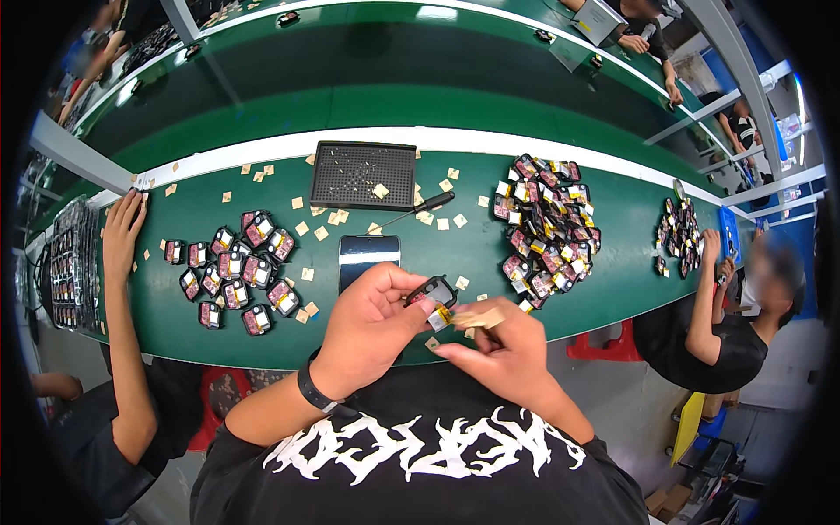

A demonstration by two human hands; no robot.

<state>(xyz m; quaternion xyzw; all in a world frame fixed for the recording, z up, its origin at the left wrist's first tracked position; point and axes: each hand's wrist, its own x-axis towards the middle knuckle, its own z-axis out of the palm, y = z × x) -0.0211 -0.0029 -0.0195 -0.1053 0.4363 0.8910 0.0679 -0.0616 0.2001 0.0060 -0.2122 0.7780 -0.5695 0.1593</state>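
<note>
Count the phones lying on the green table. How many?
1. A single dark phone lies flat on the green table, just beyond the left hand, in front of the black tray. Others could be hidden under the piles.

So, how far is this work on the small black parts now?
Seemingly done: a small group of black parts lies spread out on the left of the green table. In hand: the left hand holds one black part while the right hand pinches a tan sticker. Left: the bigger heap on the right.
</note>
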